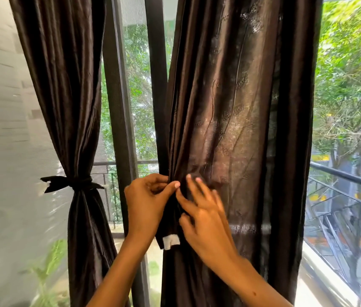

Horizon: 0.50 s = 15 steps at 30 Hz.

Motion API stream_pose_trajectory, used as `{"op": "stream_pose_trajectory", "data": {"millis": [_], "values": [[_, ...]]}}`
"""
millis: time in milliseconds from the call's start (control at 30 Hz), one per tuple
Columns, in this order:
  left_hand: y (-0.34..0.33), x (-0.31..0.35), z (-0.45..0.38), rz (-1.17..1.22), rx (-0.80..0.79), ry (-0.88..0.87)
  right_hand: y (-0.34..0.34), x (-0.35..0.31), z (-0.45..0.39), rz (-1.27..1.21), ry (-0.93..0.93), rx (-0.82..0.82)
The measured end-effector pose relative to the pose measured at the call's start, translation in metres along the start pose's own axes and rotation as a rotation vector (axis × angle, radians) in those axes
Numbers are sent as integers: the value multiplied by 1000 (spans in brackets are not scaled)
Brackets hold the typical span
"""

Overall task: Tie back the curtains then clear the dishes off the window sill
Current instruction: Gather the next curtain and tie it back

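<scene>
No brand, label or legible writing is visible; the only marking is a plain white patch at the lower end of a dark tie-back strip, and it carries no text that can be read.

The left hand has its fingers curled, with thumb and fingertips pinching the gathered edge of the right curtain together with the top of the strip. The right hand is close against it, nearly touching. Its fingers are spread and mostly straight, laid flat on the curtain cloth; its thumb sits by the strip. Whether the thumb actually grips the strip cannot be told, as the hand is blurred.

The right curtain hangs with its long axis vertical, dark brown and glossy, loosely bunched at hand level and not yet bound. The strip hangs straight down from the left hand, white end lowest.

The left curtain also hangs vertical, leaning slightly, and is already cinched at its waist by a dark tie knotted around it, tails pointing sideways. It stands well apart from the hands, beyond the dark window frame.

A pale sill edge shows at the lower right, beneath the glass, with a railing outside.
</scene>
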<state>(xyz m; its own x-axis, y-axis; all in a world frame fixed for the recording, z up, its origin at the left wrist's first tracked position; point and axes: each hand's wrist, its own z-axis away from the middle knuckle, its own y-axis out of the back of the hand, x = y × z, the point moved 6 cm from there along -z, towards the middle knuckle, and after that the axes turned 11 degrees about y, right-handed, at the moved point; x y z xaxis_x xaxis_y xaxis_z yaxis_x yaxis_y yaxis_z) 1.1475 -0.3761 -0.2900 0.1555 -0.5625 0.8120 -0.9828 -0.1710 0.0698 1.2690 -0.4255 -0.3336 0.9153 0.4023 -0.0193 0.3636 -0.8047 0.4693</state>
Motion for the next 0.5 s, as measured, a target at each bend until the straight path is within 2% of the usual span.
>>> {"op": "stream_pose_trajectory", "data": {"millis": [100, 133, 267, 333, 433, 500], "values": [[-2, -4, 0, 9, 26, -2, 26, 28, 3, 105, -260, 264], [-3, -6, 1, 17, 26, -1, 29, 39, 3, 17, -350, 313], [-5, -9, 6, 22, 42, -18, 10, 75, -1, -667, -543, 339], [-5, -8, 6, 12, 44, -29, 2, 83, -2, -837, -574, 367], [-4, -6, 9, -8, 41, -58, 7, 85, 2, -587, -523, 427], [-3, -5, 9, -27, 47, -75, 4, 83, 2, -563, -530, 371]]}}
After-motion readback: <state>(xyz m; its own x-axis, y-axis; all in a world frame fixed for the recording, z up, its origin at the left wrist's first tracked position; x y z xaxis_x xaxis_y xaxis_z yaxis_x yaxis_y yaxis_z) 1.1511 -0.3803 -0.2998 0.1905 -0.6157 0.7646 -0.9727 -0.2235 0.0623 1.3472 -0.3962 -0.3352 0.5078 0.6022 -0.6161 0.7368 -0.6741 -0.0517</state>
